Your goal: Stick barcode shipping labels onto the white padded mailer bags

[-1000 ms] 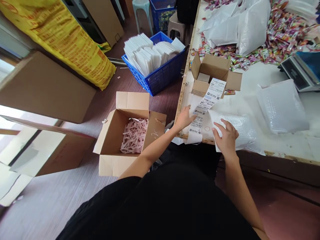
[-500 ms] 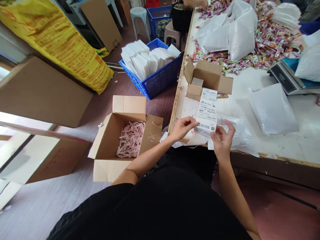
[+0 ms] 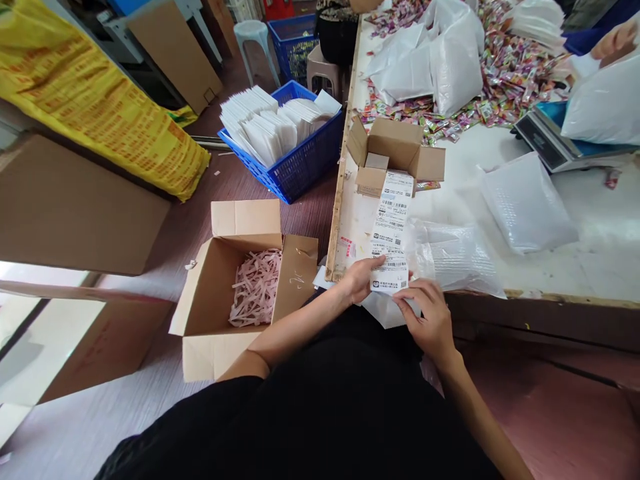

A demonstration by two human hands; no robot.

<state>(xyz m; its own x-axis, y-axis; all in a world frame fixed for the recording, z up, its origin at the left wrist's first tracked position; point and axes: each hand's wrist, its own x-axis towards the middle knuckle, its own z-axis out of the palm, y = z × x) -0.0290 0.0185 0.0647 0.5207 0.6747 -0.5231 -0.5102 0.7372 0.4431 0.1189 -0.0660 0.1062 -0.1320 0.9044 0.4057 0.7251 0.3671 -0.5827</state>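
Both hands' fingers [image 3: 376,264] pinch the label strip [image 3: 391,230]; a bubble bag [image 3: 453,257] lies just right, a small box [image 3: 395,152] beyond.

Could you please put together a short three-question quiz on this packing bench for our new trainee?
1. True or false: both hands are on the strip of printed labels.
2. What fills the open carton on the floor? A) pink paper shreds B) sweets C) white envelopes
3. Which side of the label strip does the bubble mailer lie on?

Key:
1. True: left hand and right hand pinch its near end.
2. A
3. Its right.
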